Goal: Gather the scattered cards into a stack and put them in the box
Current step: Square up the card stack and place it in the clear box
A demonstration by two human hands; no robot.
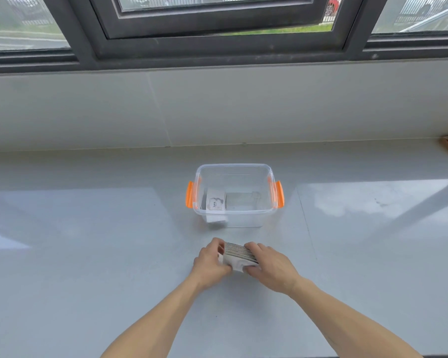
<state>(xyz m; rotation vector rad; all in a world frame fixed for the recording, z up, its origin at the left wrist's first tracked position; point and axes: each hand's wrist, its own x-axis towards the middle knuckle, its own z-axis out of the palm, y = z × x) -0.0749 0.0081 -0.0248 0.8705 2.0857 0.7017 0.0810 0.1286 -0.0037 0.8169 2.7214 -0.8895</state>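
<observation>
Near the box [234,168], left hand [210,262] and right hand [272,267] clasp the card stack [239,254].

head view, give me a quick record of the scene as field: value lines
surface: pale grey counter below a window
box: clear plastic box, orange latches, lid off
in box: cards at its left end
stack: card stack held in front of the box
left hand: left hand grips stack's left side
right hand: right hand grips its right side

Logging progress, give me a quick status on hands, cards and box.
Left hand and right hand clamp the card stack. Clear box open beyond, some cards inside. Path unobstructed.
</observation>
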